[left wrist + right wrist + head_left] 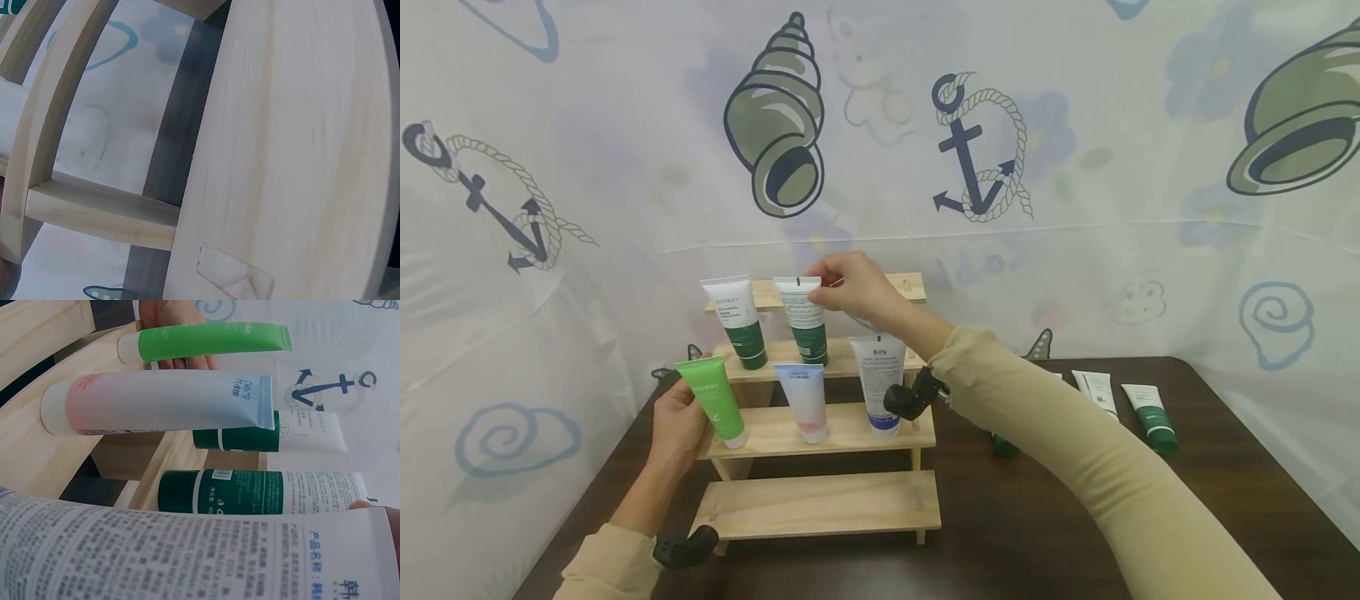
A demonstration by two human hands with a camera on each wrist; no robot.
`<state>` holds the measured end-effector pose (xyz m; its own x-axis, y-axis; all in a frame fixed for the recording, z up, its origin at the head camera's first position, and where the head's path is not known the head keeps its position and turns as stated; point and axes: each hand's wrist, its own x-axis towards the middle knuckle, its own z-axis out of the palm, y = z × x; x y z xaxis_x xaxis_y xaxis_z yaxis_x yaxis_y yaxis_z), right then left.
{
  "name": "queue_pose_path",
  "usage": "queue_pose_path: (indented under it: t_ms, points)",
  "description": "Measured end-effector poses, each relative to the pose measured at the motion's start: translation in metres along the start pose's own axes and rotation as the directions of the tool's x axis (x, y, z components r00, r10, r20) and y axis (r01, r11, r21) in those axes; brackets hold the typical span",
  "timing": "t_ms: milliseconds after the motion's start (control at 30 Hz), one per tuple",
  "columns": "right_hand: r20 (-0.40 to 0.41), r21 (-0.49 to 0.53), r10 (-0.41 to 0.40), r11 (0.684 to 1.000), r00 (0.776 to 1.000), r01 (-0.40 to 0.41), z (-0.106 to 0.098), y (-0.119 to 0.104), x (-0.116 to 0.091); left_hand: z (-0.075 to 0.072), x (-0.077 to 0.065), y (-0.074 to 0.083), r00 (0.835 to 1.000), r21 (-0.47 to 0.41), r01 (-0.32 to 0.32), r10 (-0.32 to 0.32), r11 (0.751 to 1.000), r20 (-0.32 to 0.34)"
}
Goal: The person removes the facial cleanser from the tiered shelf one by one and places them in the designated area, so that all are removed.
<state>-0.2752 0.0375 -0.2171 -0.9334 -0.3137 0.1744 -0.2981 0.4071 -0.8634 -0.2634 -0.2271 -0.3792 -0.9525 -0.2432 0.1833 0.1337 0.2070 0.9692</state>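
Now the right hand (853, 286) is pinching a white-and-green tube (806, 321) on the wooden stand (820, 507); at left, the left hand (676, 422) is sitting behind a lime tube (716, 400), grip unclear.

A curtained-off work nook, shown by seaside-print cloth (880, 187) hanging around a dark table (1007, 525).

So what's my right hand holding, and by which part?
Your right hand pinches a white-and-green tube by the top corner of its flat white end.
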Motion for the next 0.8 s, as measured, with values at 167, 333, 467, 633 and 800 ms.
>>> queue_pose_path:
  t_ms: [167,333,467,633,800]
  points:
    - [-0.030,-0.034,-0.020,0.999,0.999,0.019,-0.001,0.001,-0.002,0.000,0.000,0.000,1.000,0.008,0.008,-0.008,1.000,0.003]
    - [-0.098,-0.057,-0.057,0.997,0.994,0.052,-0.009,0.000,-0.007,0.000,0.000,0.000,1.000,0.006,0.009,-0.009,1.000,0.003]
    - [-0.189,-0.057,-0.107,0.994,0.976,0.098,-0.024,-0.001,-0.016,0.001,0.000,0.000,1.000,-0.004,0.010,-0.010,1.000,-0.006]
    - [-0.309,-0.072,-0.243,0.970,0.920,0.232,-0.049,0.005,-0.034,0.000,0.000,-0.001,1.000,0.011,0.015,-0.015,1.000,-0.005]
    - [-0.417,-0.121,-0.336,0.941,0.844,0.315,-0.080,0.018,-0.062,0.001,0.000,-0.001,1.000,0.013,0.013,-0.013,1.000,-0.007]
